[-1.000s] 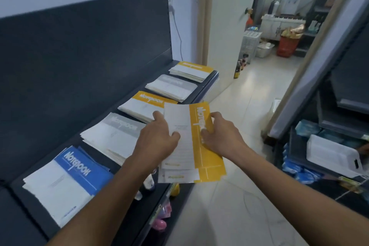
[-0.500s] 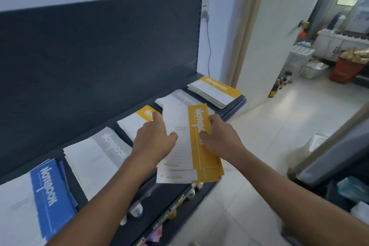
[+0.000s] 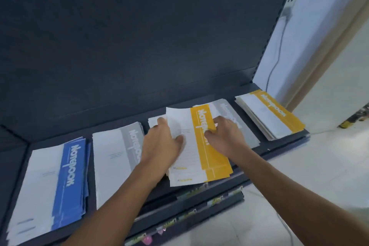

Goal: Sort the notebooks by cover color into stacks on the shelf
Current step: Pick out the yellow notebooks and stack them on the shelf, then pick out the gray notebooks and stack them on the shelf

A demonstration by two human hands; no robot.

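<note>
A bundle of yellow notebooks (image 3: 201, 146) is being held low over the middle of the shelf (image 3: 169, 195), its near edge lying close to the front lip. The bundle's left side is being gripped by the left hand (image 3: 161, 144), with the fingers curled over the far edge and the thumb pressed on the white page. The yellow strip is being pinched by the right hand (image 3: 225, 138), its fingers bent tightly round the right edge. A white corner of another pile is showing just behind the left hand.

The shelf is being filled in a row: a blue stack (image 3: 65, 175) at the left end, a grey stack (image 3: 117, 158) just beside it, a second grey stack (image 3: 245, 132) partly covered by the right hand, and a yellow stack (image 3: 273, 116) at the right end, tilted and reaching the shelf's corner. Only narrow dark gaps are being left between piles. Movement backward is being closed off by the tall dark back panel (image 3: 139, 46); open floor (image 3: 319, 166) is lying to the right.
</note>
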